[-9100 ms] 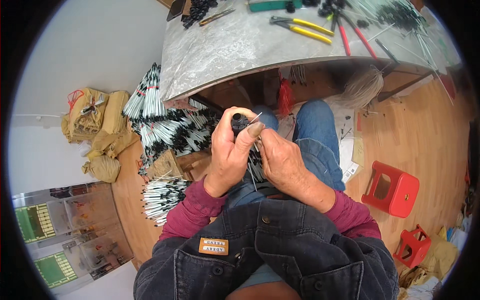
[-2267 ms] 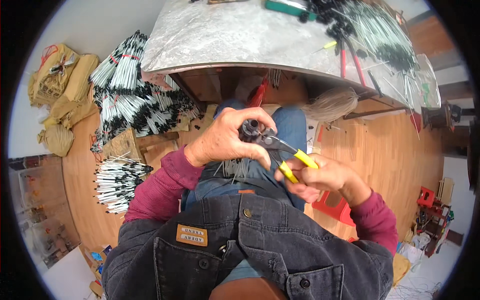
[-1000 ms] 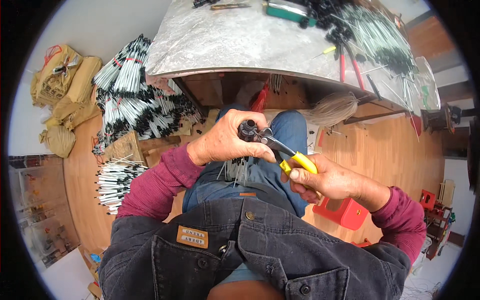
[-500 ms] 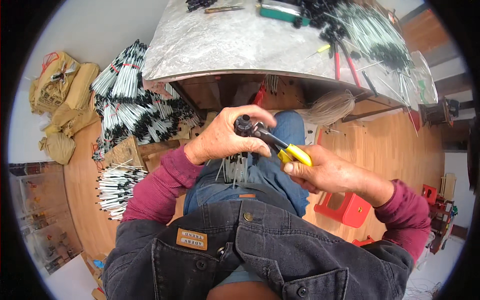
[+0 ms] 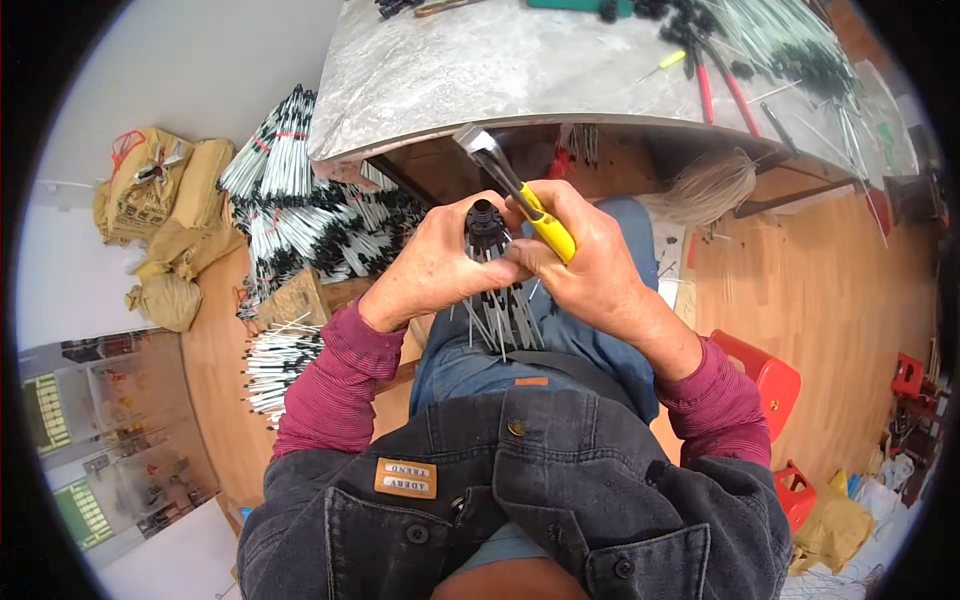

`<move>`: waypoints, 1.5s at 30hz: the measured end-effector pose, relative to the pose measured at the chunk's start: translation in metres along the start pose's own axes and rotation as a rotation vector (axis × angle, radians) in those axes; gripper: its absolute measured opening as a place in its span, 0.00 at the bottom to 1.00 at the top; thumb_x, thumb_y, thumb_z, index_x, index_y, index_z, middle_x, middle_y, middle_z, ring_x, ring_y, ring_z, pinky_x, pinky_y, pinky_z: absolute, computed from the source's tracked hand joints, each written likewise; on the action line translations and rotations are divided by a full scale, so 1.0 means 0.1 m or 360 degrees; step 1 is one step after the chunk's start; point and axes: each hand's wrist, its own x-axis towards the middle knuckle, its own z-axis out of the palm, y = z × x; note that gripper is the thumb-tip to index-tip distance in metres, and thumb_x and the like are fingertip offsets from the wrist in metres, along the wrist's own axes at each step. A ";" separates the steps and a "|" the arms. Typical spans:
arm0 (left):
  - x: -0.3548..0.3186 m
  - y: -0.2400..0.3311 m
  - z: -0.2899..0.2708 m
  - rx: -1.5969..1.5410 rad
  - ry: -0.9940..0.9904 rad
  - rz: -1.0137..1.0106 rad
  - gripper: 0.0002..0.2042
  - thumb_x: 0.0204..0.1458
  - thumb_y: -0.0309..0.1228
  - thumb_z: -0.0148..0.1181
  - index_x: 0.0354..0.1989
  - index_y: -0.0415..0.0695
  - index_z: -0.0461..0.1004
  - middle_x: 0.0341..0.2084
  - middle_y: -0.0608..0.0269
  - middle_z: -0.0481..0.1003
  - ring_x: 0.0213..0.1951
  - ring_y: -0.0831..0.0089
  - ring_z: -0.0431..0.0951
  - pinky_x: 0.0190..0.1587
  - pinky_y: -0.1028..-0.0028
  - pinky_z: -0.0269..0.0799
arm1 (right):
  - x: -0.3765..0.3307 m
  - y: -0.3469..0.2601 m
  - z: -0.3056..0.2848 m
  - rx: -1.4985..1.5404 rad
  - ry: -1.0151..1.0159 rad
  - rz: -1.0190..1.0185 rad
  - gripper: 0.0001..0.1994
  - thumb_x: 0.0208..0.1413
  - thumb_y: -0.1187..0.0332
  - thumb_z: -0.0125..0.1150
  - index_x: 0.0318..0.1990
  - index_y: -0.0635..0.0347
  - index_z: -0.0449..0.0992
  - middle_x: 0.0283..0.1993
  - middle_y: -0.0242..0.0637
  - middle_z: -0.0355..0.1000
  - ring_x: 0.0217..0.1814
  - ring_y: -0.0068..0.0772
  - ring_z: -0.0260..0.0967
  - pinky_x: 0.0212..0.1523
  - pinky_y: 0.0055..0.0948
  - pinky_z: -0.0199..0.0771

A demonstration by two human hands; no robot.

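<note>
In my left hand (image 5: 435, 262) is a folded umbrella frame. Its round black plastic hub (image 5: 486, 228) faces up between my thumb and fingers, and thin grey rods (image 5: 502, 325) fan out below over my lap. My right hand (image 5: 590, 255) is closed round the yellow handles of a pair of pliers (image 5: 548, 232). The metal head of the pliers points up and away to the left, beyond the hub and apart from it. The tip of my right thumb is at the hub's right side, next to my left thumb.
A grey marbled table (image 5: 450, 75) stands ahead, with red-handled pliers (image 5: 738, 95), a yellow-handled tool (image 5: 672, 60) and pale rods (image 5: 790, 45) on it. Bundles of white rods with black ends (image 5: 290, 160) are piled at left. A red stool (image 5: 765, 385) stands at right.
The pliers' head has come away from the hub and swung up toward the table. My right hand has moved up and left, close against my left hand. The whole view has shifted slightly.
</note>
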 end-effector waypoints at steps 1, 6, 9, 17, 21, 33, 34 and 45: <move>0.00 0.01 0.01 -0.0052 0.0009 -0.0021 0.14 0.32 0.28 0.60 0.29 0.39 0.67 0.18 0.68 0.66 0.24 0.85 0.62 0.28 0.81 0.62 | 0.00 0.00 0.01 0.0010 0.0012 0.0005 0.14 0.44 0.74 0.56 0.40 0.61 0.63 0.31 0.31 0.67 0.32 0.18 0.64 0.31 0.21 0.65; 0.02 -0.01 0.06 0.0043 0.0038 -0.0164 0.13 0.31 0.27 0.59 0.28 0.38 0.68 0.20 0.66 0.68 0.23 0.82 0.65 0.28 0.79 0.64 | -0.02 -0.03 -0.04 0.0170 0.0068 0.0088 0.14 0.43 0.77 0.56 0.40 0.60 0.64 0.30 0.30 0.66 0.31 0.17 0.62 0.30 0.20 0.65; 0.06 -0.02 0.06 0.0221 -0.0050 -0.0239 0.19 0.29 0.31 0.63 0.33 0.40 0.67 0.31 0.60 0.70 0.33 0.74 0.71 0.37 0.76 0.65 | 0.01 -0.02 -0.09 0.0544 0.0040 0.0277 0.14 0.43 0.77 0.55 0.40 0.60 0.64 0.30 0.30 0.65 0.30 0.17 0.62 0.30 0.19 0.64; 0.13 -0.30 0.05 -0.1022 0.0472 0.0556 0.41 0.21 0.41 0.71 0.48 0.41 0.59 0.52 0.56 0.56 0.55 0.63 0.57 0.53 0.69 0.56 | 0.00 -0.01 -0.21 0.0584 -0.0081 0.0403 0.14 0.43 0.78 0.55 0.40 0.61 0.64 0.29 0.28 0.64 0.32 0.16 0.61 0.32 0.16 0.63; 0.02 -0.37 0.48 -0.1302 0.0100 0.0335 0.40 0.25 0.40 0.71 0.50 0.41 0.58 0.49 0.59 0.59 0.51 0.68 0.60 0.51 0.72 0.57 | 0.02 -0.01 -0.18 0.0658 -0.0022 0.0271 0.13 0.43 0.78 0.55 0.39 0.61 0.65 0.29 0.29 0.65 0.32 0.16 0.62 0.32 0.18 0.63; 0.07 -0.18 0.44 -0.0945 0.0050 -0.0209 0.08 0.36 0.27 0.58 0.25 0.39 0.69 0.18 0.70 0.69 0.22 0.83 0.68 0.25 0.81 0.63 | 0.05 -0.01 -0.28 -0.0002 0.0020 0.0097 0.15 0.41 0.78 0.55 0.40 0.62 0.64 0.30 0.38 0.67 0.30 0.26 0.67 0.33 0.22 0.66; 0.06 -0.20 0.41 -0.0918 0.0062 -0.0199 0.08 0.36 0.26 0.57 0.25 0.38 0.68 0.18 0.68 0.69 0.21 0.81 0.68 0.25 0.80 0.64 | 0.06 0.00 -0.29 -0.0021 0.0040 0.0130 0.15 0.41 0.77 0.55 0.40 0.62 0.63 0.31 0.39 0.67 0.30 0.26 0.67 0.32 0.22 0.66; 0.04 -0.13 0.17 -0.0866 0.0149 -0.0207 0.10 0.35 0.26 0.54 0.28 0.37 0.64 0.15 0.63 0.67 0.19 0.76 0.69 0.24 0.78 0.64 | -0.22 0.10 -0.58 -0.0653 0.0048 0.0007 0.21 0.34 0.76 0.61 0.39 0.58 0.61 0.32 0.41 0.65 0.34 0.43 0.65 0.33 0.34 0.63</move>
